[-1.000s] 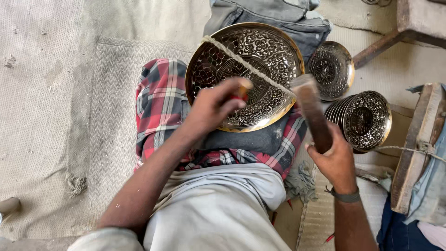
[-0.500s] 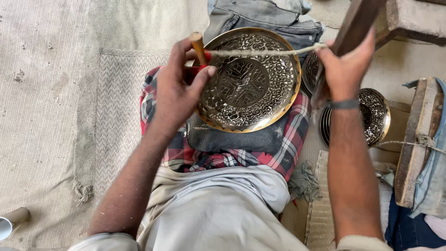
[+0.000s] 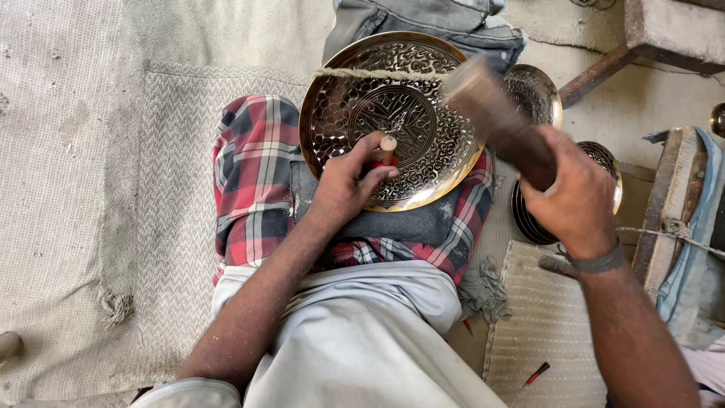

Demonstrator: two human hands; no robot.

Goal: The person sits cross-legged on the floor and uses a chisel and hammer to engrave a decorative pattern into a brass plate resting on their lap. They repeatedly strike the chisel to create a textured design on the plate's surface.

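A big round brass plate (image 3: 393, 113) with a carved pattern rests tilted on the person's lap, on the red checked cloth (image 3: 253, 181) that covers the legs. It sits at about 12 o'clock from the person's body. The left hand (image 3: 347, 185) lies on the plate at its 6 o'clock edge. Its fingers are curled tight around a small punch tool (image 3: 387, 147) with a pale wooden top, and the tool stands almost upright with its tip on the plate. The right hand (image 3: 574, 200) is at 3 o'clock from the plate, a bit off to the side. It is closed around the handle of a wooden mallet (image 3: 495, 121). The mallet head is blurred and sits over the plate's 2 o'clock rim, close to the punch but not touching it. A rough string (image 3: 377, 74) runs across the top part of the plate. At 2 o'clock, just behind the mallet, lies another smaller carved plate (image 3: 540, 91), and a stack of plates (image 3: 604, 162) peeks out beside the right hand. A grey band (image 3: 596, 263) goes around the right wrist. A folded bundle of grey cloth (image 3: 453, 23) lies at 12 o'clock, just past the big plate. A woven mat (image 3: 98, 189) covers the floor at 9 o'clock. A tiny red-handled tool (image 3: 538, 373) lies on a small mat at 5 o'clock.
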